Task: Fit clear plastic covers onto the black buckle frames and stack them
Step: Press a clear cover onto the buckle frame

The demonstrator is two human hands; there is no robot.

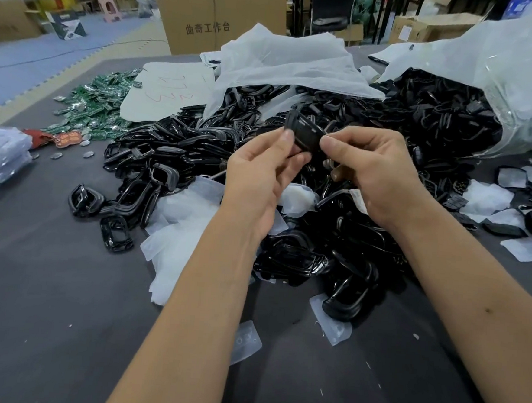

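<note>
The grey worktop [47, 296] carries a large heap of black buckle frames [173, 151], spilling from a torn white bag [503, 76] at the far right, with clear plastic covers [181, 227] lying loose among and in front of them. Both hands are raised over the heap, holding one black frame [304, 133] between them: the left hand [260, 175] pinches its left edge with thumb and fingers, the right hand [371, 167] pinches the right edge likewise. Judged light, stiff and glossy, so likely slippery; best held by the outer rim. The covers look thin and flexible, prone to creasing. Whether a cover already sits on the held frame cannot be made out, and no finished stack is plainly identifiable.
</note>
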